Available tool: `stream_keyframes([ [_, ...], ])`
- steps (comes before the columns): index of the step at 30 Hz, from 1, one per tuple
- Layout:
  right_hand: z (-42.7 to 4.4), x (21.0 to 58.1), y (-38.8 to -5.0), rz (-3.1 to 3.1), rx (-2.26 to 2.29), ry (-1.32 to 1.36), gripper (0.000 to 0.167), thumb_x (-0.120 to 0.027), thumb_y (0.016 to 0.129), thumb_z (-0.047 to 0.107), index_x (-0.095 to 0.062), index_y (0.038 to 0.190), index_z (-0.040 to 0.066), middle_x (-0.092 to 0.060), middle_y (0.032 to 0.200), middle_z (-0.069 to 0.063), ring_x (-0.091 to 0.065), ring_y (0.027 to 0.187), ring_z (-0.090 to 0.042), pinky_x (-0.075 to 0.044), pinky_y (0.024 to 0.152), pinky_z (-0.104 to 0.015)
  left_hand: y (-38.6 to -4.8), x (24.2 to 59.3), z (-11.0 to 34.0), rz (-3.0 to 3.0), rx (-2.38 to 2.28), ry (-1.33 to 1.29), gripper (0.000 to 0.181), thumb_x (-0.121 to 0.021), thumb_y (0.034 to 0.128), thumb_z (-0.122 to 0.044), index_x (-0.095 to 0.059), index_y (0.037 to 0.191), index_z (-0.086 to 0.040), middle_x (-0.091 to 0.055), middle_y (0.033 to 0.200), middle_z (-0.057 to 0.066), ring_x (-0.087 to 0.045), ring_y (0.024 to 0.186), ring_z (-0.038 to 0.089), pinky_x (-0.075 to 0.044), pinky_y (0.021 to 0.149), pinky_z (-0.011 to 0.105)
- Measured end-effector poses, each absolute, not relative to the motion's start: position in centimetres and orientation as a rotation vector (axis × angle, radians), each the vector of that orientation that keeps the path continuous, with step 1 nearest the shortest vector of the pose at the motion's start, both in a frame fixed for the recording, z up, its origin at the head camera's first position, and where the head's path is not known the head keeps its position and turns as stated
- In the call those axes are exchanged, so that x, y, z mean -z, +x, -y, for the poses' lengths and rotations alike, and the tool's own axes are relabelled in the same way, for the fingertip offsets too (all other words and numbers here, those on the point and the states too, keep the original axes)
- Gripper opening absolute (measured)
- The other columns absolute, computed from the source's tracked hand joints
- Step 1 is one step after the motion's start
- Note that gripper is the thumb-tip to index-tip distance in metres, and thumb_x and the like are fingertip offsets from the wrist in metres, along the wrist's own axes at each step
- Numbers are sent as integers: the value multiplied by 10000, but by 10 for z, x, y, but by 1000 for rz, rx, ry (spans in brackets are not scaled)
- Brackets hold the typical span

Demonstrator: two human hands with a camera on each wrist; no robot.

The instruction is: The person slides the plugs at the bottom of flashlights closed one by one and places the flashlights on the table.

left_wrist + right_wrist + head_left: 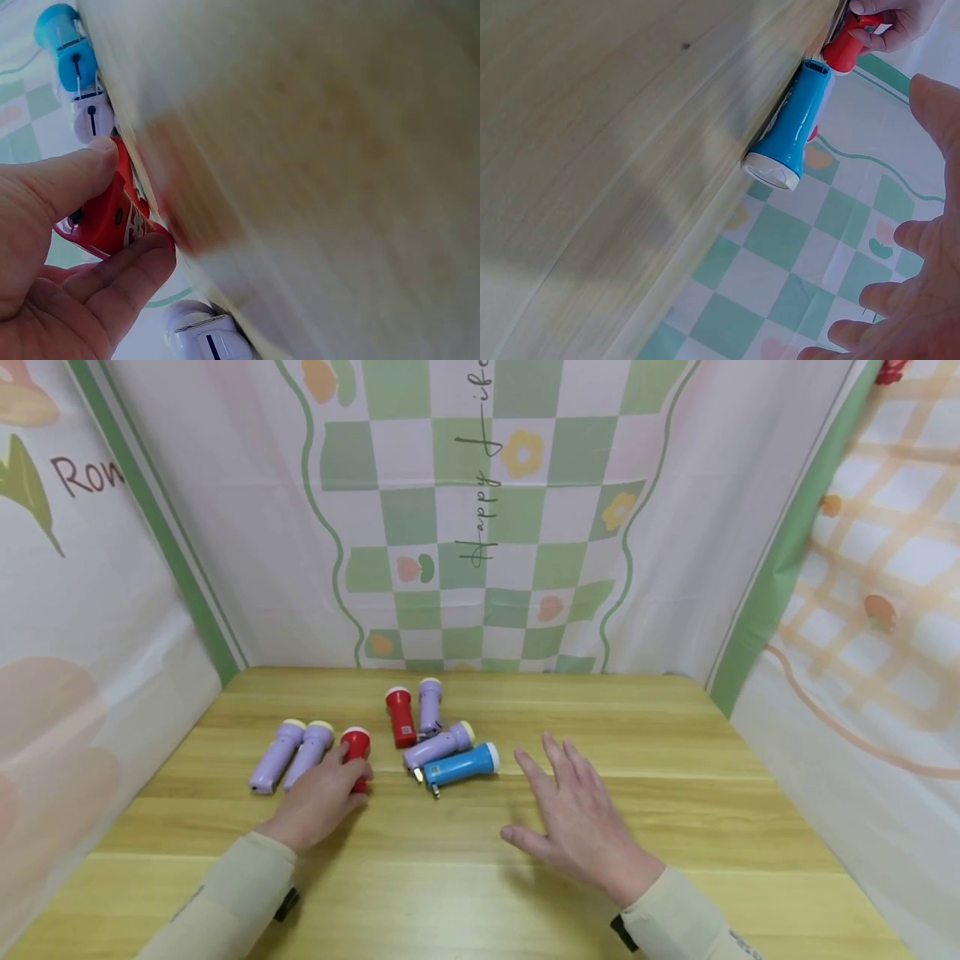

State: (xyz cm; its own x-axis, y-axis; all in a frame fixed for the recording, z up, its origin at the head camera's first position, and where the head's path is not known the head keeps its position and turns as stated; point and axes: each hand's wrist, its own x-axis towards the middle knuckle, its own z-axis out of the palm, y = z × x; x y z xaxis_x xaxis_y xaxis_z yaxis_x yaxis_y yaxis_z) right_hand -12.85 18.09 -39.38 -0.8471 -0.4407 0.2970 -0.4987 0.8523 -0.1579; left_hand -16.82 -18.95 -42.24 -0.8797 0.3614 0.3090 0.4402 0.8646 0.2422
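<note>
My left hand (317,802) grips a red flashlight (356,744) by its sides, thumb on one side and fingers on the other; the left wrist view shows this red flashlight (112,214) close up. Just left of it lie two purple flashlights (277,757), side by side. My right hand (581,818) hovers over the table with fingers spread and holds nothing. Nearest to it lies a blue flashlight (461,766) with its white head toward that hand. Behind the blue one are a purple flashlight (438,745), another red flashlight (401,718) and an upright-pointing purple flashlight (430,703).
The flashlights lie on a wood-grain table (450,893). Small metal prongs (435,791) stick out near the blue flashlight's tail. A checkered green-and-white curtain (480,518) hangs behind the table, and printed cloths (862,610) flank both sides.
</note>
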Motion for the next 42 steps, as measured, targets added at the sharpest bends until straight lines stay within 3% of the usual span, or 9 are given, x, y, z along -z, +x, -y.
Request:
stream_keyframes([
  [8, -181, 393, -129, 2790, -337, 716, 941, -676, 907, 674, -353, 1628, 163, -215, 1685, -279, -227, 1527, -540, -261, 1213, -682, -166, 424, 187, 2746, 311, -638, 275, -877, 842, -111, -634, 971, -117, -638, 1183, 341, -719, 908, 411, -623, 741, 492],
  [15, -180, 393, -130, 2790, -332, 722, 944, -682, 904, 670, -347, 1631, 169, -214, 1686, -279, -228, 1526, -541, -260, 1212, -684, -163, 422, 187, 2786, 206, -580, 219, -776, 886, -33, -578, 948, -101, -589, 925, 181, -537, 623, 232, -502, 531, 360],
  [20, -180, 394, -130, 2794, -331, 723, 944, -689, 905, 659, -339, 1634, 172, -208, 1688, -276, -226, 1528, -540, -258, 1213, -685, -161, 423, 186, 2731, 106, -583, 167, -722, 914, -21, -568, 946, -78, -558, 830, 141, -525, 595, 246, -473, 488, 365],
  [24, -180, 394, -130, 2792, -340, 722, 943, -710, 900, 640, -346, 1631, 167, -210, 1687, -280, -225, 1527, -543, -254, 1215, -685, -161, 422, 184, 2707, 7, -593, 93, -739, 937, -60, -648, 952, -44, -656, 991, 206, -583, 614, 283, -525, 511, 407],
  [29, -179, 395, -130, 2791, -334, 723, 947, -697, 904, 650, -340, 1633, 163, -206, 1687, -280, -222, 1526, -543, -254, 1215, -685, -162, 421, 183, 2724, -88, -576, 47, -718, 948, -42, -749, 951, -77, -711, 1225, 152, -646, 669, 295, -567, 557, 419],
  [42, -178, 395, -131, 2777, -320, 731, 958, -719, 891, 637, -339, 1633, 167, -226, 1679, -288, -233, 1522, -547, -269, 1204, -691, -168, 416, 190, 2756, -201, -468, 77, -692, 941, -50, -747, 919, -99, -711, 1316, 96, -648, 741, 364, -556, 534, 460],
])
